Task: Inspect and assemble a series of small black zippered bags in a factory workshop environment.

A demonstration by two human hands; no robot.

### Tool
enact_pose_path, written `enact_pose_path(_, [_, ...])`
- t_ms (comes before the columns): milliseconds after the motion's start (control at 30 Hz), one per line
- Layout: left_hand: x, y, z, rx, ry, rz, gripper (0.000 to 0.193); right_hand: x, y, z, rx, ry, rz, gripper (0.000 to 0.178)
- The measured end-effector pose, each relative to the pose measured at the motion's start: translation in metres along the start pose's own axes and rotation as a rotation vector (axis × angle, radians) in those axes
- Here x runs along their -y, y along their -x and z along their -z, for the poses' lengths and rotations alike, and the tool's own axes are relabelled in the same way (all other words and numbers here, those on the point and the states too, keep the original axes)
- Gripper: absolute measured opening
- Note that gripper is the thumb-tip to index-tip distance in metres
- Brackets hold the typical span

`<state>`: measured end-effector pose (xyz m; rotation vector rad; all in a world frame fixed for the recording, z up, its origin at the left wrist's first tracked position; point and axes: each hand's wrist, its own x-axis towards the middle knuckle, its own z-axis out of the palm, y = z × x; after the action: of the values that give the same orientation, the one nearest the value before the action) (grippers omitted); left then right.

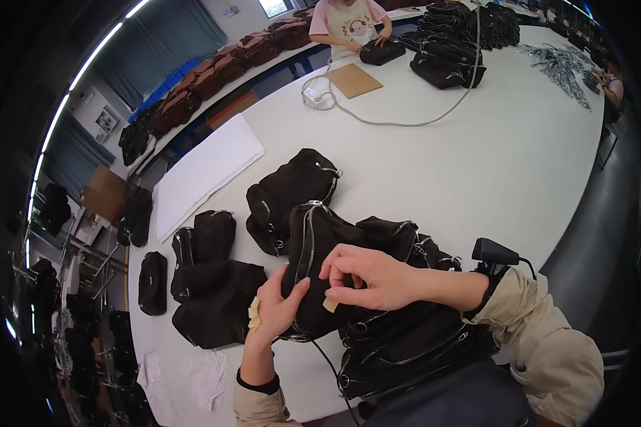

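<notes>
A black zippered bag (327,242) stands tilted in front of me, its silver zipper running up the left side. My left hand (273,307) is closed on its lower left edge, thumb on the front. Pale yellow tape-like pieces (254,313) stick to the back of that hand. Over the bag's front, my right hand (374,279) has its fingers curled, with a small pale yellow piece (330,304) at the thumb tip. More black bags (417,349) are piled under and beside my right forearm.
Black bags (217,302) lie to the left, another (295,188) behind. White sheets (210,171) rest at the table's far left. A grey cable (420,124) crosses the table near a brown board (356,80). Across, a person (349,28) handles a black bag; another sits far right.
</notes>
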<state>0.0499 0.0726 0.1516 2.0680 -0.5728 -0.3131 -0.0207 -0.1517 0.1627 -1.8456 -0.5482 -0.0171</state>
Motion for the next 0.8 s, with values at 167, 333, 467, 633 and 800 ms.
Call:
enact_pose_path(167, [0.009, 0.02, -0.026, -0.127, -0.392, -0.506, 0.047, 0.058, -0.036, -0.034, -0.014, 0.423, 0.349, 0.016])
enact_pose_path(333, [0.003, 0.013, -0.02, 0.033, -0.103, -0.32, 0.046, 0.037, -0.038, -0.029, -0.401, 0.545, 0.481, 0.03])
enact_pose_path(467, [0.021, 0.013, -0.011, 0.28, 0.674, 0.224, 0.041, -0.013, 0.004, 0.007, -0.342, 0.326, 0.166, 0.019])
enact_pose_path(633, [0.079, 0.026, -0.022, 0.27, 1.068, 0.21, 0.058, -0.057, 0.043, -0.012, -0.455, 0.472, 0.281, 0.013])
enact_pose_path(800, [0.075, 0.025, -0.013, 0.251, 0.769, 0.404, 0.062, -0.063, 0.051, -0.027, -0.337, 0.505, 0.264, 0.014])
